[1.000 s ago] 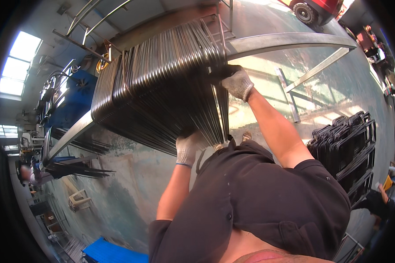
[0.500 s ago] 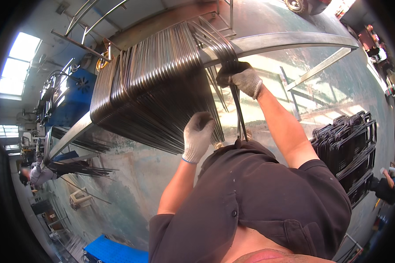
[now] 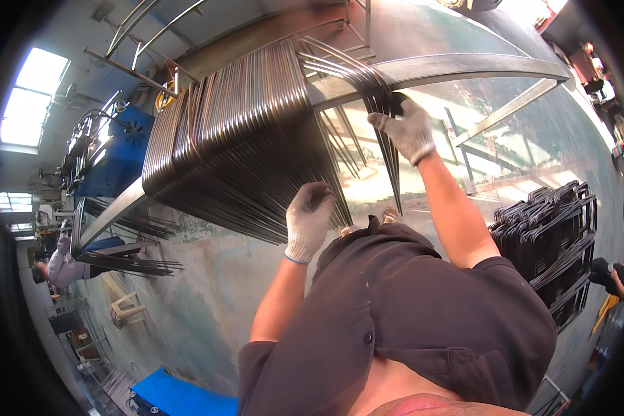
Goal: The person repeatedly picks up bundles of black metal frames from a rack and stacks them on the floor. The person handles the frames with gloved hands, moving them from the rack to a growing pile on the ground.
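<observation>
Where the gloved fingers point(image 3: 385, 123) of the right hand point(image 3: 408, 132) curl shut, they clamp a small bundle of bent dark metal rods point(image 3: 367, 87), gripping it at the bend so that the rods' long legs hang down past the wrist toward the floor point(image 3: 208, 305). This bundle stands tilted away from the main stack of bent rods point(image 3: 243, 139), a gap showing between the two at the top. The left hand point(image 3: 308, 222), also in a pale work glove with a blue cuff, is closed in a loose fist against the lower ends of the stack; whether its fingers wrap a rod or only press on them cannot be told from this angle. The stack hangs in a dense row over a long steel rail point(image 3: 457, 66) that runs across the upper part of the view, part of a welded frame. Both bare forearms rise from a dark short-sleeved shirt point(image 3: 409, 319). To the right, well apart from the hands, a pile of black metal frames point(image 3: 551, 236) sits on the greenish concrete floor. At far left, more rods point(image 3: 128, 263) lie on another rack beside a blue machine point(image 3: 114, 156), and another person point(image 3: 59, 267) in light clothes works there. A blue tray point(image 3: 177, 399) lies near the bottom edge.
</observation>
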A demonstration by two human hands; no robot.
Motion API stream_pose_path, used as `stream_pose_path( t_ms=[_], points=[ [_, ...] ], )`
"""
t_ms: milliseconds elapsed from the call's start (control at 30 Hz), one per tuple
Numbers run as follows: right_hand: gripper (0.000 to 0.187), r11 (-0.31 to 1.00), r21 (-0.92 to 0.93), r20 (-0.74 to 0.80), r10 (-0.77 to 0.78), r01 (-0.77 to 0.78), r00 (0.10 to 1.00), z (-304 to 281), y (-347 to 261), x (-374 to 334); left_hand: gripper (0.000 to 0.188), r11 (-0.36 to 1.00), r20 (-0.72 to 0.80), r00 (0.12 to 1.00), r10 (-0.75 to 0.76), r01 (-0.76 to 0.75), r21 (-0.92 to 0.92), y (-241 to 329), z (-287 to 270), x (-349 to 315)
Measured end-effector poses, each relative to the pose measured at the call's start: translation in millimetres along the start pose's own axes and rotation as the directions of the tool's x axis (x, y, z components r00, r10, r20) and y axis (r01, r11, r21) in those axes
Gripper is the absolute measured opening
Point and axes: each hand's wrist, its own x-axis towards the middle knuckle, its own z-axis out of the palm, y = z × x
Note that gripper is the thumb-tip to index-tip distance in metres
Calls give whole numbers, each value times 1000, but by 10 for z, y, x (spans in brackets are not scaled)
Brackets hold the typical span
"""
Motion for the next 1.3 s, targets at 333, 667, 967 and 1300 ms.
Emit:
stream_pose_path(
  t_ms=[333,667,967,1300],
  points=[
    [67,995,-76,360,83,-59,929,1071,27,-191,25,993,19,999,30,-32,116,-12,68,5],
    [35,992,-122,343,16,28,939,1002,248,-36,25,994,-42,994,104,-105,-6,278,94,20],
    [48,894,-380,73,-226,237,971,702,-51,-551,42,951,-108,945,310,-306,47,534,262,403],
    [78,968,-245,-60,-63,47,996,-61,315,-194,54,958,-315,928,197,-115,262,761,551,573]
  ],
)
